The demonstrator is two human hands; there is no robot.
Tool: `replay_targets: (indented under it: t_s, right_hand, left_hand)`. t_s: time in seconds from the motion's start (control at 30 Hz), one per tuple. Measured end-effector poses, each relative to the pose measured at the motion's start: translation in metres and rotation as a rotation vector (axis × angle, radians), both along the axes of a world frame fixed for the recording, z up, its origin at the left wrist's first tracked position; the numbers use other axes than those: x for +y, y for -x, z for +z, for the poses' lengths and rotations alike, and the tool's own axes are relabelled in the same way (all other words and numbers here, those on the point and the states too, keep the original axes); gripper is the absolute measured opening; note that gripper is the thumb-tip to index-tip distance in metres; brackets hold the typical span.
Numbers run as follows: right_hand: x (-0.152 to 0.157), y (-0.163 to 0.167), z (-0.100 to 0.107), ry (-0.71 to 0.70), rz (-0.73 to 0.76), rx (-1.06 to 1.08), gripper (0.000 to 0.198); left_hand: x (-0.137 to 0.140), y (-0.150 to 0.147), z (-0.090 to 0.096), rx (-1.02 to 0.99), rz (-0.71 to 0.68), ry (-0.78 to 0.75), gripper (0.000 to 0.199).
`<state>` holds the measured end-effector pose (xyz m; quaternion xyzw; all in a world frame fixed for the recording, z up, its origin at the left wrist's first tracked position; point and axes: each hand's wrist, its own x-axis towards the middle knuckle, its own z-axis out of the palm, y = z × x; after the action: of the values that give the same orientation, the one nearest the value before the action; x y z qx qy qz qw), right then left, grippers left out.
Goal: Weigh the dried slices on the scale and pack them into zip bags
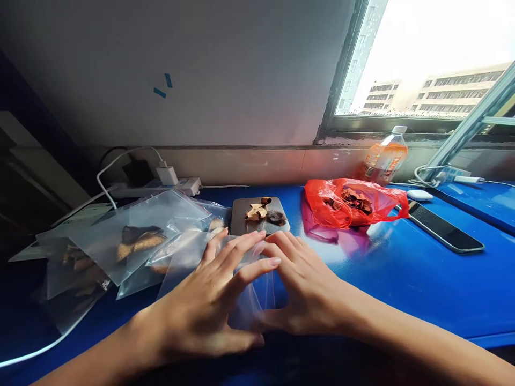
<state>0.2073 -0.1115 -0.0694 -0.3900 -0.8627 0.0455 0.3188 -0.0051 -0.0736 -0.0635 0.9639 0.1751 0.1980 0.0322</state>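
Note:
A clear plastic bag (245, 305) lies between my two hands, low over the blue table. My left hand (209, 289) spreads its fingers over the bag's left side, with the thumb apart below. On the bag's right edge, my right hand (306, 284) has its fingers bent and its thumb beneath, gripping the film. Just beyond the fingertips is a flat grey plate with rounded corners (238, 215), like a small scale. Pale curled dried pieces (256, 212), a small brown piece (266, 200) and a dark, rough dried piece (276, 217) lie on it.
Several clear bags with dried slices (139, 241) overlap at left, near a white cable (102, 187) and charger (167, 175). To the right are a red plastic bag (325, 212) of dried reddish-brown pieces (357, 200), a phone (444, 225), a white case (420, 195) and a drink bottle (384, 158).

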Motion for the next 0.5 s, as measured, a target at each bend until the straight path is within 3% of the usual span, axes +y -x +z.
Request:
replay_targets:
  t_s: [0.13, 0.23, 0.33, 0.43, 0.5]
  right_hand:
    - [0.021, -0.014, 0.007, -0.125, 0.014, 0.168, 0.019]
    - [0.053, -0.031, 0.002, -0.158, -0.16, 0.139, 0.021]
    - [0.074, -0.042, -0.002, -0.077, -0.223, -0.011, 0.024]
    - [0.06, -0.036, 0.007, -0.181, -0.202, 0.012, 0.008]
    - [0.035, -0.022, 0.02, -0.308, -0.101, 0.092, 0.012]
  left_hand:
    - [0.001, 0.002, 0.006, -0.105, 0.047, -0.034, 0.083]
    - [0.006, 0.006, 0.007, -0.264, 0.061, -0.009, 0.085]
    - [0.01, 0.01, 0.006, -0.365, 0.013, 0.034, 0.093]
    - [0.01, 0.011, 0.007, -0.369, -0.01, 0.037, 0.099]
    - [0.007, 0.01, 0.008, -0.343, -0.027, 0.026, 0.1]
